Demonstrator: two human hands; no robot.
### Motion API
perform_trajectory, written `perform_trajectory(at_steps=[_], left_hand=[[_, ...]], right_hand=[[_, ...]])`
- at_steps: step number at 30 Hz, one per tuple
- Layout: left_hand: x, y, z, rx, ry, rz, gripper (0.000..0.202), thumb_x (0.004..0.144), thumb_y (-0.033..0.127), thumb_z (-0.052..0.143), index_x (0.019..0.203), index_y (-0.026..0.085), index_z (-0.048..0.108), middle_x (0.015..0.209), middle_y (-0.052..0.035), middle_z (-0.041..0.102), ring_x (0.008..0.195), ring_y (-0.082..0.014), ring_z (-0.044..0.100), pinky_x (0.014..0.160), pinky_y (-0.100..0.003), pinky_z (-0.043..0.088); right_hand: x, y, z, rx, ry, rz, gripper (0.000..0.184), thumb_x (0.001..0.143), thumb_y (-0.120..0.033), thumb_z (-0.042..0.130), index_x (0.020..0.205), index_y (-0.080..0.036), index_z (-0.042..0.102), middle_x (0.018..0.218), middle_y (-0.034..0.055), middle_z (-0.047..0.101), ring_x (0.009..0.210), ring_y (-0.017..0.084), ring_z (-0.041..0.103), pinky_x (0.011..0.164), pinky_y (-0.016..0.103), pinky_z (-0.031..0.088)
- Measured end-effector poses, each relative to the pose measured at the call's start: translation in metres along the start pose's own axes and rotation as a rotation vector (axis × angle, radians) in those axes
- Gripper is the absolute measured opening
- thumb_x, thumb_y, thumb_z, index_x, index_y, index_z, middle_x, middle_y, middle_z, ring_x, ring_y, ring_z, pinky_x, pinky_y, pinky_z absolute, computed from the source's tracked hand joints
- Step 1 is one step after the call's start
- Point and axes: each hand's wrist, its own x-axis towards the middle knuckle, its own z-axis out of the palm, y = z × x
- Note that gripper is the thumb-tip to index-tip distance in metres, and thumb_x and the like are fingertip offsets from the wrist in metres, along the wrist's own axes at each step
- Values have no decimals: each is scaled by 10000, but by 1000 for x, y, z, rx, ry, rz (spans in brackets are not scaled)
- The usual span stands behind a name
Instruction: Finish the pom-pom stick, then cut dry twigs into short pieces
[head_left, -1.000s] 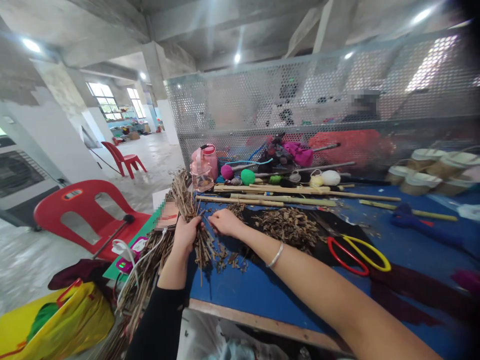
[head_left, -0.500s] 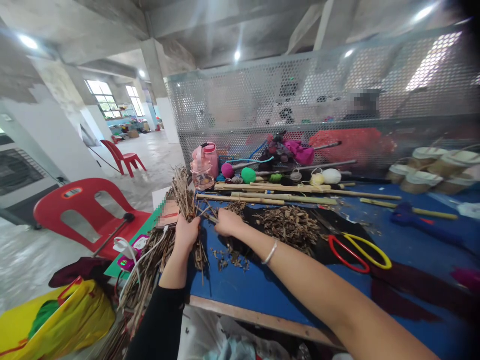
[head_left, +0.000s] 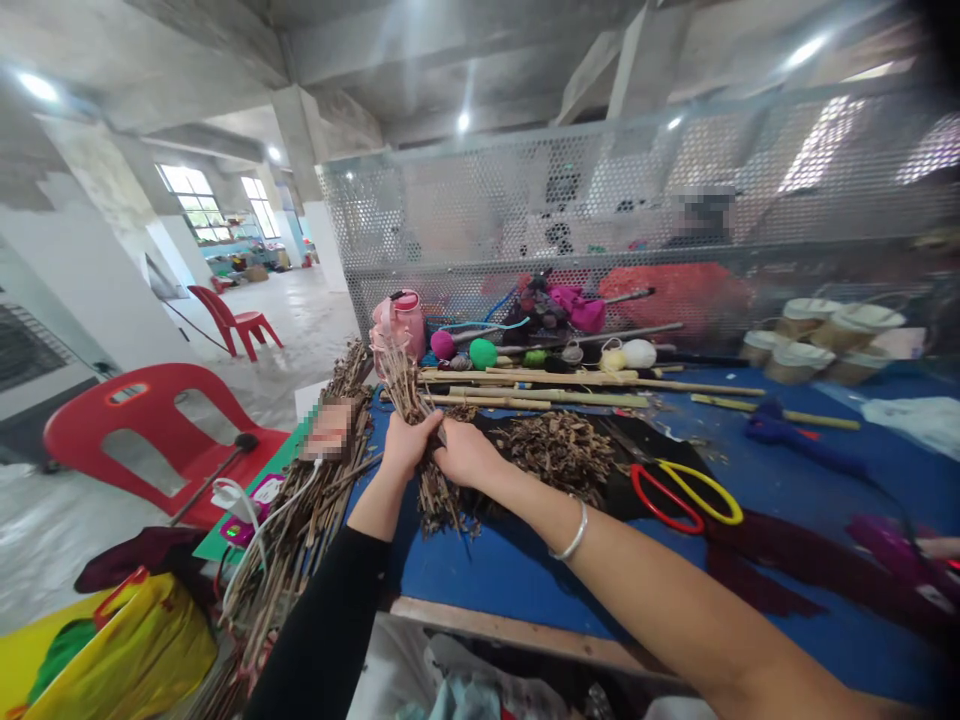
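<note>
The twig bundle (head_left: 403, 385) is dry, rough, matt wood; the bench (head_left: 525, 585) has a matt blue top with a bare wooden edge; the scissors (head_left: 651, 503) carry glossy plastic handles; the screen (head_left: 525, 210) is perforated metal

Blue table (head_left: 517, 575): a pile of dry chips (head_left: 562, 452) sits near its centre. Scissors (head_left: 686, 492) with red and yellow handles lie at 3 o'clock of the pile. Bamboo sticks (head_left: 570, 388) lie at 12 o'clock, with yarn balls (head_left: 483, 353) just beyond them. A pink bottle (head_left: 400, 322) stands at 10 o'clock. A red chair (head_left: 150, 430) stands off the table at 9 o'clock.
</note>
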Motion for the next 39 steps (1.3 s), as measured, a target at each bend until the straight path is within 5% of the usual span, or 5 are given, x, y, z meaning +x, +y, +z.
perform_trajectory(at_steps=[12, 16, 22, 30, 39], left_hand=[[3, 27, -8, 11, -115, -28, 223, 542, 218, 692, 727, 142, 592, 574, -7, 628, 502, -144, 577, 507, -251, 458], [-6, 24, -28, 10, -95, -33, 244, 552, 254, 703, 725, 144, 571, 563, 6, 620, 478, -127, 556, 480, -230, 435], [-14, 8, -35, -13, -27, -67, 278, 528, 250, 736, 723, 137, 572, 568, 7, 624, 504, -126, 567, 534, -238, 448], [-17, 1, -25, -86, -89, -89, 287, 538, 251, 740, 755, 132, 596, 601, -5, 644, 528, -134, 580, 574, -258, 470], [-19, -5, -25, -187, -129, -77, 453, 520, 292, 793, 891, 115, 605, 788, -51, 683, 670, -159, 622, 689, -289, 494]], right_hand=[[-8, 44, -38, -86, -102, 13, 592, 716, -658, 519, 1048, -174, 591, 949, 96, 686, 806, 232, 646, 635, 284, 469], [2, 53, -36, -209, -64, 91, 494, 792, -507, 536, 1173, -194, 578, 1152, 172, 606, 990, 305, 608, 769, 379, 460], [16, 41, -17, -282, -58, 61, 220, 780, -344, 594, 821, -165, 715, 940, 151, 697, 925, 283, 639, 760, 343, 470], [2, 22, -23, -252, 105, -18, 293, 869, -310, 433, 847, -201, 704, 890, 91, 712, 876, 232, 639, 739, 298, 441], [-26, -12, 16, -161, 151, -216, 323, 934, -293, 352, 893, -181, 653, 931, 74, 696, 871, 171, 625, 760, 248, 410]])
